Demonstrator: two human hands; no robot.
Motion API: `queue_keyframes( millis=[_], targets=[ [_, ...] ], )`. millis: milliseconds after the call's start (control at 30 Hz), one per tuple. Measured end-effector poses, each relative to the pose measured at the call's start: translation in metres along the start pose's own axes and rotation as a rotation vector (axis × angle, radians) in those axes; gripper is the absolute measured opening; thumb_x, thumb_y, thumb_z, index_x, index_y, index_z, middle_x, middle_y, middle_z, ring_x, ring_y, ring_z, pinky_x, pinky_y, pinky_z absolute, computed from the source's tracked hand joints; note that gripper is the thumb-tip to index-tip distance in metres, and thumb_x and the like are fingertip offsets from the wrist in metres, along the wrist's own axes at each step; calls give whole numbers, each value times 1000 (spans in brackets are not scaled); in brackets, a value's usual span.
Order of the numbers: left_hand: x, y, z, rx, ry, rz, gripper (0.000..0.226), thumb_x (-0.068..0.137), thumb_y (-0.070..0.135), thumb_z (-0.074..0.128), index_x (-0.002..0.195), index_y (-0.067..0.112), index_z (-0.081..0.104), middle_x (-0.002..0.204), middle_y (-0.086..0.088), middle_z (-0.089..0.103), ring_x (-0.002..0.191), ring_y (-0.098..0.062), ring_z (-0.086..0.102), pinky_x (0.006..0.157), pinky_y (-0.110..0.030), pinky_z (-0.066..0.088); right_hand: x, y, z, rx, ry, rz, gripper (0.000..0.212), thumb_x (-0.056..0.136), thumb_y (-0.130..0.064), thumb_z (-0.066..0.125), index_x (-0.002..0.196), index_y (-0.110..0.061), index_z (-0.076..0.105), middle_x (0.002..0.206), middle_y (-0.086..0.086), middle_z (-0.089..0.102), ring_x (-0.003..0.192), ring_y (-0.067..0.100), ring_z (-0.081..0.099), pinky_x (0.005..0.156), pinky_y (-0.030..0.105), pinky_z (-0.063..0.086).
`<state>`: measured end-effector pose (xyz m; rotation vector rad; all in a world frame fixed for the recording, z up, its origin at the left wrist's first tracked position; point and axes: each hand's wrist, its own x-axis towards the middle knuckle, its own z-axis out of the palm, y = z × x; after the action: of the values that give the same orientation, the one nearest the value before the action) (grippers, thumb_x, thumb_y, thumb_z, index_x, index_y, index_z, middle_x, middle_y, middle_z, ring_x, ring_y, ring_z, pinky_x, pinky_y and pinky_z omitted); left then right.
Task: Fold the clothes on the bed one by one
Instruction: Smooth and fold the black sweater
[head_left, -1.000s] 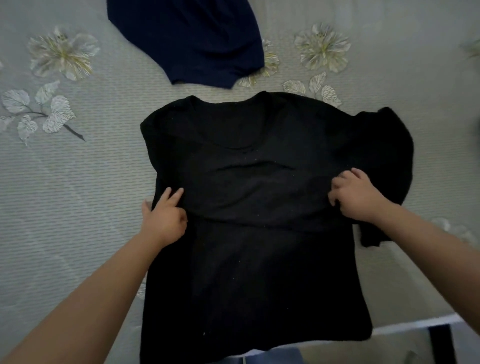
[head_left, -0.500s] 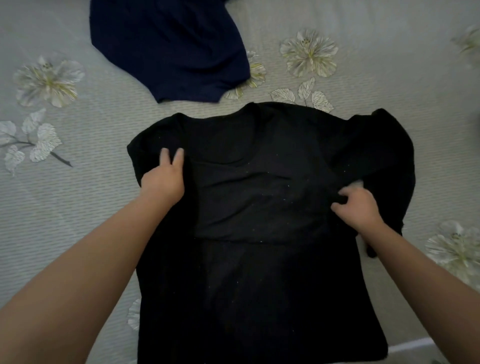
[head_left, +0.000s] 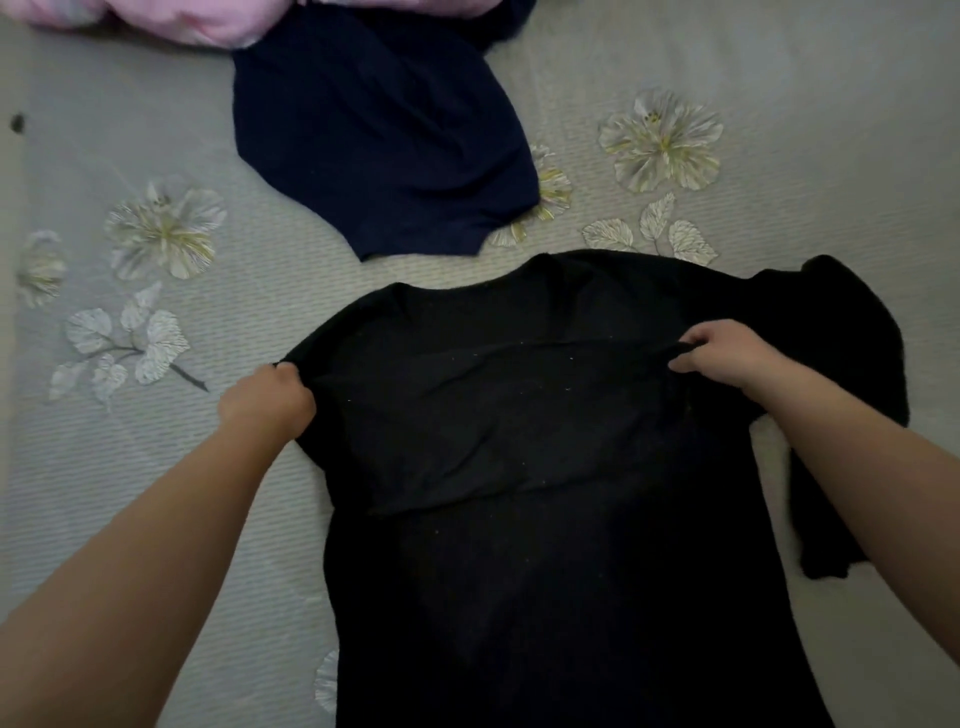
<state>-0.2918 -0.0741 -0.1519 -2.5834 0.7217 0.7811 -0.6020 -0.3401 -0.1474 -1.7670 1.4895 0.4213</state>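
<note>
You are working on the black shirt (head_left: 545, 467), which is lying in the lower centre of the frame on the bed (head_left: 130, 493). Your left hand (head_left: 267, 402) is closing on its left shoulder edge, and your right hand (head_left: 727, 353) is pinching a ridge of cloth near the right sleeve. It looks like the squaring-up step; next you are likely needing an even pull outward before folding a side in. Its collar is pointing toward the top of the frame, long axis running top to bottom. The navy garment (head_left: 384, 130) is waiting at upper centre.
</note>
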Motion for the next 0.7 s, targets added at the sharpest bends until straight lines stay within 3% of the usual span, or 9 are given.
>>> queue_keyframes(
  millis=[67,133,267,367,467,533,600,700],
  targets=[
    [8,-1,1,-10,3,-18,33,91,12,38,122,-1,43,128,-23,44,119,-40,44,94,-45,36,16,-6,1,-97,60,-4,22,79,-14,69,98,-3,64,88,10,60,91,28,58,81,30,45],
    [11,-1,5,-37,23,-49,37,91,9,37,127,0,38,131,-22,39,121,-39,41,96,-47,35,22,-10,7,-193,160,-20,34,82,-23,65,113,-9,59,109,14,60,110,32,53,97,41,39],
    [-4,5,21,-107,289,10,39,87,0,42,126,-3,40,135,-29,33,119,-44,37,93,-53,33,7,-8,28,-390,395,-169,46,87,-21,57,128,-2,48,127,25,48,119,40,42,98,48,33],
    [-33,17,41,-259,467,305,41,84,4,52,122,-13,49,132,-38,39,121,-54,39,98,-59,34,-21,5,57,-391,481,-376,46,83,-15,61,124,4,51,133,28,46,127,42,39,104,55,26],
    [-75,25,87,-151,316,583,57,88,36,35,120,-7,55,130,-32,48,120,-51,43,96,-60,35,-46,26,91,-509,425,-522,51,77,-19,67,122,2,56,132,30,47,123,50,42,96,66,30],
    [-95,22,109,-34,137,557,79,92,55,6,129,1,50,138,-25,42,128,-44,38,102,-54,30,-52,39,103,-569,263,-458,55,83,-22,66,131,-3,48,141,27,37,131,47,32,102,65,23],
    [-102,17,124,-4,83,498,92,88,60,-11,131,2,47,139,-23,41,129,-42,37,104,-54,28,-49,49,106,-597,174,-394,58,91,-30,53,142,-11,32,152,19,18,141,38,13,110,58,10],
    [-99,16,129,-7,21,450,110,69,70,-30,143,10,26,152,-15,18,142,-33,11,113,-48,7,-42,50,98,-561,85,-387,59,96,-38,38,147,-21,14,156,7,-2,144,25,-6,113,47,-4]
  ],
)
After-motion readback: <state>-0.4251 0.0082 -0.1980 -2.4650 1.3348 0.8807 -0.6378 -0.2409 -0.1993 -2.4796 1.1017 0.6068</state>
